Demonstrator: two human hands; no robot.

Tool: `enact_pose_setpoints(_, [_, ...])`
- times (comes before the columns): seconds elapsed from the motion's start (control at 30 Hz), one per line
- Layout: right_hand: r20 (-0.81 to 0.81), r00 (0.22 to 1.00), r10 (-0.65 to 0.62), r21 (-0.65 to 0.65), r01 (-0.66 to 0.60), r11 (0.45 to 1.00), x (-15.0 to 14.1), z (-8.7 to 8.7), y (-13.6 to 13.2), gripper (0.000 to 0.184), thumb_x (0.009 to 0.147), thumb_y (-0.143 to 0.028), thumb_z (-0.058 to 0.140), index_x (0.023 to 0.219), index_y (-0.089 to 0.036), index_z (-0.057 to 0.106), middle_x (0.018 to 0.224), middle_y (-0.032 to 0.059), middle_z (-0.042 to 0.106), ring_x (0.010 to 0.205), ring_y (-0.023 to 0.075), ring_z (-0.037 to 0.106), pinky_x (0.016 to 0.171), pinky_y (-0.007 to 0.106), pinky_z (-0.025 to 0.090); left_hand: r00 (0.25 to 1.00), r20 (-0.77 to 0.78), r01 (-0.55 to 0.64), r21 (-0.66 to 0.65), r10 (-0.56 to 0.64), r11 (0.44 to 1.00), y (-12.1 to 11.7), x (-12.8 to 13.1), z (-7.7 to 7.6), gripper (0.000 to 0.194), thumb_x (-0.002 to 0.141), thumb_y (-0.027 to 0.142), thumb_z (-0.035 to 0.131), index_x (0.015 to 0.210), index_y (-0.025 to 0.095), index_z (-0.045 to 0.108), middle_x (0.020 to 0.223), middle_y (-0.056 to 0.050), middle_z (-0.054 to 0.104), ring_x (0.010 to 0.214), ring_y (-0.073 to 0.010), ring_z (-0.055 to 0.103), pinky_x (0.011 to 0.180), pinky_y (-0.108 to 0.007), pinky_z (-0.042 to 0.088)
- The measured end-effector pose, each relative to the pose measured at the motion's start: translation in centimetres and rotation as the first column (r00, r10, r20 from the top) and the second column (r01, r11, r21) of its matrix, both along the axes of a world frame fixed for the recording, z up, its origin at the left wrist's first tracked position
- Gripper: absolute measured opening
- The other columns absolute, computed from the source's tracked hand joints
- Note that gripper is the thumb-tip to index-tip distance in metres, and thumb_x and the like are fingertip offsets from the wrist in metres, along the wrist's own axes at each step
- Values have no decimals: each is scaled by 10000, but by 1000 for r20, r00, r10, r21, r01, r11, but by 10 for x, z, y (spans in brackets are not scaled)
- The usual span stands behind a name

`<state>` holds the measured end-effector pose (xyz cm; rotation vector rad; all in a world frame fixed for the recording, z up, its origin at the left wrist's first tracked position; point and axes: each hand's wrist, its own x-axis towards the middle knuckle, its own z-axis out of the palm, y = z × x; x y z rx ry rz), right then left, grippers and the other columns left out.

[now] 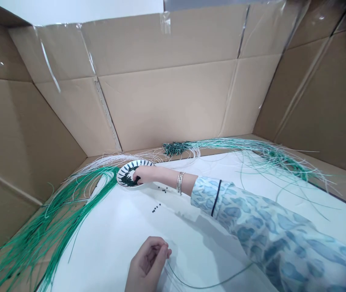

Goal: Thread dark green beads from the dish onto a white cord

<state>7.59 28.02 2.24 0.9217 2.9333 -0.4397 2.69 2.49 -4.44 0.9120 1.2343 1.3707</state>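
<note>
My left hand (pixel 148 261), low in the middle of the head view, has its thumb and forefinger pinched on a thin green strand (pixel 203 287). The strand curves away to the right, under my patterned sleeve. Farther off, my right hand (pixel 141 174) reaches down into a white oval plate (pixel 149 163) with dark stripes on its rim. Its fingers are curled among small dark beads (pixel 127 179); whether they grip any is hidden. A few loose beads (pixel 156 208) lie on the white surface between my hands, and several more near the plate.
Cardboard walls (pixel 169 101) enclose the white work surface (pixel 109 235). Long green strands (pixel 66 215) spread along the left edge. At the back lies a bundle with a dark green beaded end (pixel 176 148), its strands trailing right to a green tangle (pixel 285 162).
</note>
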Motion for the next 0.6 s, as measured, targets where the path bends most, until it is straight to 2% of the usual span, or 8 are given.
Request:
enact_pose_setpoints(0.17, [-40,997,-59,-8,59,998,-1,-3,-1,292,995,-298,657,1255,-166,639,1277,92,658,1061,263,683,879,452,592,1000,0,13,31,-13,999,0,-1,-4,450,590,630,879,651,203,750,629,2,662,653,-169,646,658,-235,551])
enact_pose_setpoints(0.4, [-190,964,-184,-73,173,982,-5,-9,8,306,995,-300,658,1267,-163,630,1276,95,656,1054,262,685,874,453,593,1000,-4,19,35,-19,999,1,-2,-8,452,609,636,865,659,203,741,636,-5,671,654,-176,650,669,-250,559])
enact_pose_setpoints(0.6, [-307,921,-239,-186,188,965,10,0,9,290,996,-293,657,1256,-167,637,1271,94,660,1045,253,687,864,444,597,1000,-3,25,17,-25,1000,1,-4,-8,444,612,627,868,658,204,739,641,1,656,659,-178,655,684,-263,570])
